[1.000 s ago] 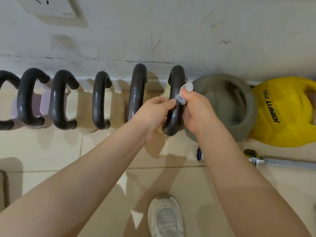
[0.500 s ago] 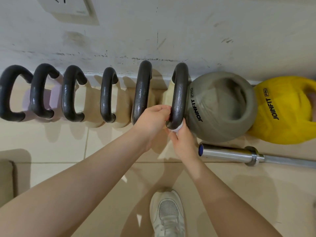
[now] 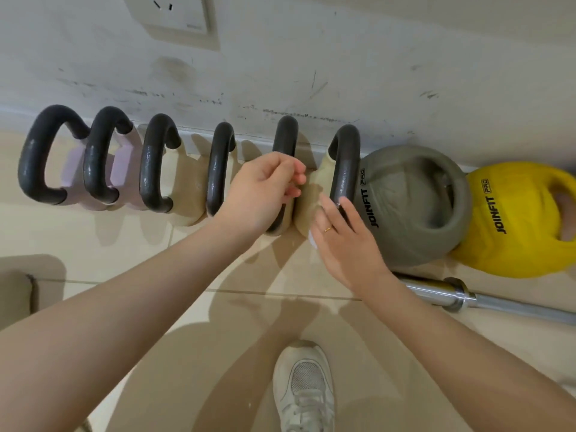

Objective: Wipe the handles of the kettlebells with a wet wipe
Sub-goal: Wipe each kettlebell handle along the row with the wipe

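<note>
Several kettlebells stand in a row against the wall, dark handles up. My left hand [image 3: 265, 194] lies over the middle of the fifth handle [image 3: 285, 135], fingers curled around it. To its right is the sixth handle [image 3: 346, 163], on a beige kettlebell [image 3: 307, 198]. My right hand [image 3: 343, 241] is at this handle's near end, fingertips touching it. It holds the white wet wipe [image 3: 312, 242], of which only a small bit shows under the palm.
A grey JOINFIT kettlebell [image 3: 414, 207] and a yellow one [image 3: 514, 219] sit right of the row. A steel barbell [image 3: 467, 299] lies on the tiled floor at right. My white shoe [image 3: 304, 388] is below. A wall socket [image 3: 174, 14] is above.
My left hand left the sixth handle and moved left onto the fifth. My right hand with the wipe slid down the sixth handle, then came back up to its near end.
</note>
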The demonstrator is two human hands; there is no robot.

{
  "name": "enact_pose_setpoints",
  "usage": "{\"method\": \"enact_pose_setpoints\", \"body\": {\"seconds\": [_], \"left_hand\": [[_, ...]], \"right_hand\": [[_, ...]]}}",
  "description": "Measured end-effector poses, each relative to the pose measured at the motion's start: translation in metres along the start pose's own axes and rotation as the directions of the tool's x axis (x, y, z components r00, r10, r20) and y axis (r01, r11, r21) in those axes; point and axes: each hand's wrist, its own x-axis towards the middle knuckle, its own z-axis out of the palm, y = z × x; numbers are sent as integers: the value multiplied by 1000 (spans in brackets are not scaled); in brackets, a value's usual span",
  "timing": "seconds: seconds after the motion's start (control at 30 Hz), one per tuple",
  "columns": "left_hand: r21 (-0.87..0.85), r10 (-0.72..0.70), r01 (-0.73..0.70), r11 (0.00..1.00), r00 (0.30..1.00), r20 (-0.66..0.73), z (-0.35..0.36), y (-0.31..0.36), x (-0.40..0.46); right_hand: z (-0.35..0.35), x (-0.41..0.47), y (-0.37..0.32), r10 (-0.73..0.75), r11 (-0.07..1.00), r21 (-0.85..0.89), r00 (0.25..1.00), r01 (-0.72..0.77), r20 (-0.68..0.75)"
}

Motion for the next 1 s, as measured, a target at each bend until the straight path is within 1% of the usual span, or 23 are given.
{"method": "enact_pose_setpoints", "body": {"seconds": [0.03,0.07,0.1,0.13,0.17,0.23,0.27,0.33,0.4,0.43,0.47,0.5,0.6,0.63,0.67,0.77,0.83,0.9,0.97,1.0], "left_hand": [[54,31,-30,998,999,-11,-4,-1,-1],[94,56,-54,994,998,-13,-8,-2,-3],[125,75,-74,989,997,-7,-11,-4,-4],[157,89,-89,984,996,2,-13,-6,-6],[189,98,-98,977,995,12,-16,-8,-8],[224,104,-106,969,994,18,-21,-14,-9],[231,102,-104,967,995,17,-23,-16,-10],[245,94,-96,965,995,19,-26,-19,-11],[256,94,-97,962,995,24,-26,-22,-11],[262,95,-99,960,995,29,-25,-23,-11],[266,94,-101,959,995,37,-23,-25,-12],[270,91,-101,957,995,50,-21,-26,-14],[321,79,-108,941,992,104,-17,-29,-18],[330,83,-117,937,990,115,-16,-30,-19],[333,91,-126,935,989,119,-16,-30,-19],[334,84,-114,936,991,104,-14,-32,-18],[330,56,-87,940,993,101,-11,-35,-18],[334,55,-86,939,993,102,-6,-37,-19],[320,42,-75,944,993,107,2,-40,-20],[306,19,-55,950,993,120,6,-42,-23]], "right_hand": [[-4,1,0,-115,980,-147,985,133,125],[-9,2,-2,-184,928,-268,943,260,278],[-12,4,-4,-212,871,-339,895,356,393],[-15,5,-8,-212,828,-372,848,420,485],[-17,7,-12,-192,796,-406,823,449,535],[-23,15,-16,-154,769,-463,831,441,534],[-27,18,-17,-159,768,-465,835,440,527],[-29,22,-11,-231,806,-419,874,418,427],[-34,23,1,-207,868,-382,929,319,306],[-32,20,5,-196,883,-369,943,289,268],[-30,16,5,-224,876,-366,937,313,266],[-29,13,3,-256,858,-370,921,357,295],[-20,10,-6,-353,764,-381,831,521,430],[-19,13,-3,-381,761,-366,825,536,417],[-20,17,5,-392,777,-356,841,519,372],[-15,19,29,-350,886,-299,934,353,68],[-1,8,32,-305,918,-280,951,282,-45],[5,2,34,-349,915,-252,932,316,-99],[2,8,48,-411,907,-163,903,389,-130],[0,12,58,-415,909,-108,900,403,-133]]}}
